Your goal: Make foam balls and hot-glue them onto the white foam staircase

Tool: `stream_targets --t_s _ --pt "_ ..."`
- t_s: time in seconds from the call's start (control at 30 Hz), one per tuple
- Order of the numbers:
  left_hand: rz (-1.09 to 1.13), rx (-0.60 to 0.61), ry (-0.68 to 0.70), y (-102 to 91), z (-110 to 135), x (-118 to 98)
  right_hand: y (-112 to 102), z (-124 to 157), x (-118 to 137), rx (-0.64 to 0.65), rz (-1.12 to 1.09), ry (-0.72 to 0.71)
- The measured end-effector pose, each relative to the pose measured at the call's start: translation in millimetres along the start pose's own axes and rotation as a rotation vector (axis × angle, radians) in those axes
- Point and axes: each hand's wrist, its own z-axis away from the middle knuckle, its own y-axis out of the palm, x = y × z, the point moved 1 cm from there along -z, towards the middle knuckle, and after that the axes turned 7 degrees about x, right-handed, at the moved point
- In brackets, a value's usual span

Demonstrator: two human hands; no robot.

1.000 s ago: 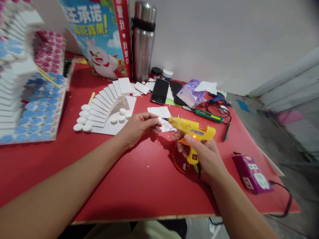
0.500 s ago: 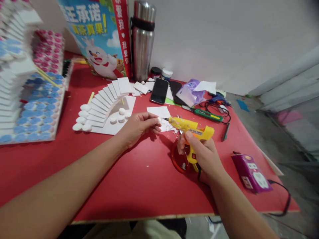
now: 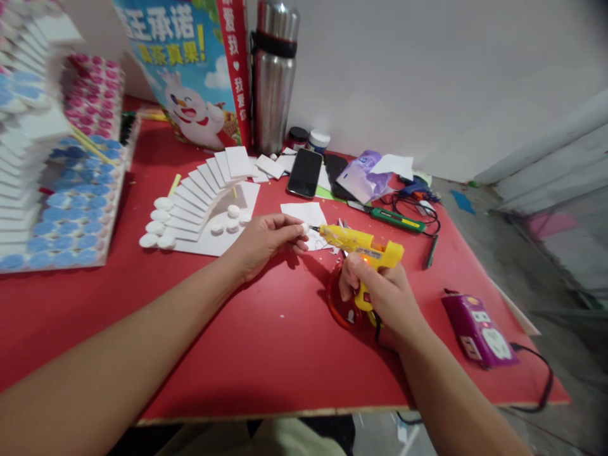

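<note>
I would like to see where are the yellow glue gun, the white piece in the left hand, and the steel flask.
Yellow glue gun [image 3: 354, 239], head view: its barrel.
White piece [image 3: 304, 229], head view: its exposed side.
Steel flask [image 3: 274, 95], head view: its body.

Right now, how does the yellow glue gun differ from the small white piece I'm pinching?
The glue gun is large and yellow; the white piece is tiny. Your right hand grips the glue gun by its handle; your left hand pinches the white piece between fingertips. Both are hand-held.

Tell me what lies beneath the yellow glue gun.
Below the glue gun, part of a round red object shows on the tabletop; the right hand and the glue gun hide the rest.
</note>
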Motion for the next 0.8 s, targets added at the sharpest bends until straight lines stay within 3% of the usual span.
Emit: stream_targets --t_s 0.6,0.8 --pt "0.061 0.046 -0.041 0.5 2.6 -4.8 -1.6 0.8 -0.1 -0.034 0.102 -0.015" --pt "0.064 0.015 -0.059 0.4 1.5 -5.4 -2.1 3.3 4.2 -0.062 0.004 -0.077"
